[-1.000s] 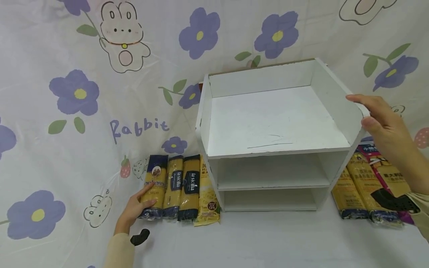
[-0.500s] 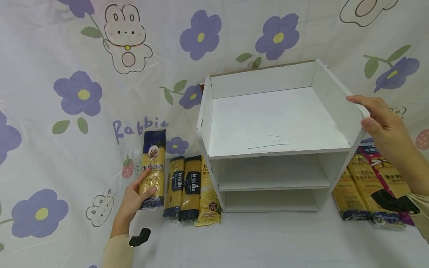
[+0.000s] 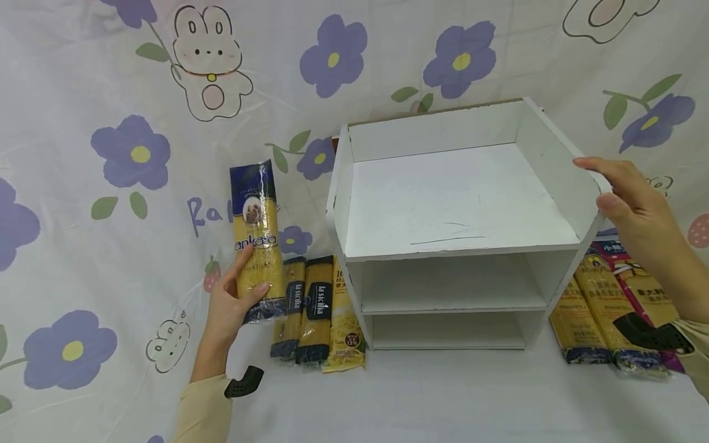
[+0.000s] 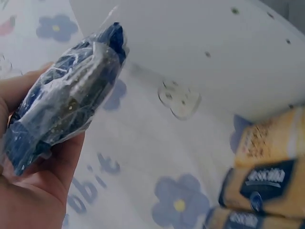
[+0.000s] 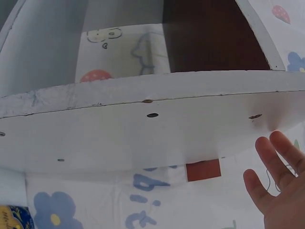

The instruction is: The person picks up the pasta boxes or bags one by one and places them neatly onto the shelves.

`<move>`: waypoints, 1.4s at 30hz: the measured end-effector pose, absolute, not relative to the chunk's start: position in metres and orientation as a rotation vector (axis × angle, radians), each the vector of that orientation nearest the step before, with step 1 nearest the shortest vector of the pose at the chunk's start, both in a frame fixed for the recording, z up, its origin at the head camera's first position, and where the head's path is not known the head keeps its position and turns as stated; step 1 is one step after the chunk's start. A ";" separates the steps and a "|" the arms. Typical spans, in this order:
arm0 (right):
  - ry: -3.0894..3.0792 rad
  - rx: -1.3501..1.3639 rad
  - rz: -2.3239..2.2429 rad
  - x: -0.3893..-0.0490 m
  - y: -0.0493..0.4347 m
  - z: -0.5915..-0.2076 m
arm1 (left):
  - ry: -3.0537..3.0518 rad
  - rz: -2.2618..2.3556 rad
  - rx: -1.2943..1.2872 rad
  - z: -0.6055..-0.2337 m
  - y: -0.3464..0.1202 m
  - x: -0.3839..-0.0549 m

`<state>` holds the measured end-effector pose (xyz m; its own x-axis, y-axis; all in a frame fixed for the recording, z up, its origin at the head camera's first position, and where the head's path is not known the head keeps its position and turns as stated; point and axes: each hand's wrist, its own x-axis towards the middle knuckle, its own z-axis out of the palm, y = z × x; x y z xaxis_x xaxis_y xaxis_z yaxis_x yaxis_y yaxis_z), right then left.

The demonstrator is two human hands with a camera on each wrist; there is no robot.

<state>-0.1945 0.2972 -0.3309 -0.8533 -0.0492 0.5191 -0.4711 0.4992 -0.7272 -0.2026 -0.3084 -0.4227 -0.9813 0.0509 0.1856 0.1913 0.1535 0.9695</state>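
My left hand [image 3: 221,311] holds a pack of spaghetti [image 3: 256,224] labelled "ankara", with the thumb across its front and a finger along its left side. The pack stands nearly upright, raised in front of the patterned cloth and overlapping the neighbouring packs in the head view. Its crinkled dark blue clear-wrapped end [image 4: 71,90] faces the left wrist camera. My right hand [image 3: 637,200] grips the right side panel of a white shelf unit [image 3: 460,197], index finger over the top edge and thumb at the front edge. In the right wrist view, other fingers [image 5: 269,162] extend along the panel's outer face.
Left of the shelf lean two "la sicilia" spaghetti packs [image 3: 317,301] and a yellow pasta bag [image 3: 344,326]. Several more pasta packs [image 3: 589,307] lean to its right, partly behind my right forearm. White cloth [image 3: 432,394] covers the surface in front.
My left hand has lifted the ankara spaghetti pack up from the left end of the row, tilting it slightly. My right hand stays on the shelf's side panel.
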 end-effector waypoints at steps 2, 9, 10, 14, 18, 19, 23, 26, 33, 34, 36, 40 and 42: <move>-2.316 0.426 1.312 -0.194 0.297 -0.331 | -2.254 -1.973 -0.280 -0.414 -0.301 -0.202; -2.323 0.416 1.283 -0.194 0.297 -0.331 | -2.085 -2.028 -0.435 -0.390 -0.280 -0.195; -2.324 0.414 1.283 -0.194 0.297 -0.331 | -2.074 -2.027 -0.447 -0.387 -0.278 -0.193; -2.325 0.411 1.282 -0.194 0.297 -0.332 | -2.067 -2.006 -0.491 -0.375 -0.268 -0.186; -2.311 0.427 1.272 -0.193 0.296 -0.332 | -2.052 -1.988 -0.550 -0.363 -0.256 -0.178; -2.307 0.431 1.270 -0.193 0.296 -0.332 | -2.042 -1.990 -0.568 -0.360 -0.253 -0.176; -2.297 0.442 1.269 -0.193 0.295 -0.332 | -2.013 -1.984 -0.641 -0.350 -0.241 -0.166; -2.297 0.439 1.267 -0.192 0.294 -0.331 | -1.975 -1.972 -0.705 -0.345 -0.231 -0.160; -2.284 0.451 1.269 -0.193 0.293 -0.331 | -1.886 -1.952 -0.815 -0.340 -0.208 -0.151; -2.285 0.450 1.274 -0.193 0.293 -0.332 | -1.879 -1.947 -0.831 -0.340 -0.204 -0.150; -2.289 0.441 1.287 -0.193 0.293 -0.332 | -1.875 -1.939 -0.854 -0.340 -0.197 -0.148; -2.299 0.420 1.311 -0.193 0.293 -0.332 | -1.884 -1.940 -0.881 -0.340 -0.182 -0.142; -2.299 0.417 1.311 -0.193 0.293 -0.333 | -1.893 -1.942 -0.886 -0.340 -0.175 -0.138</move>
<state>-0.1934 0.2932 -0.3326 -0.8489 -0.0348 0.5274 -0.4717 0.5000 -0.7263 -0.1379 -0.1751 -0.3405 -0.7695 0.2098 0.6032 0.5977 -0.0965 0.7959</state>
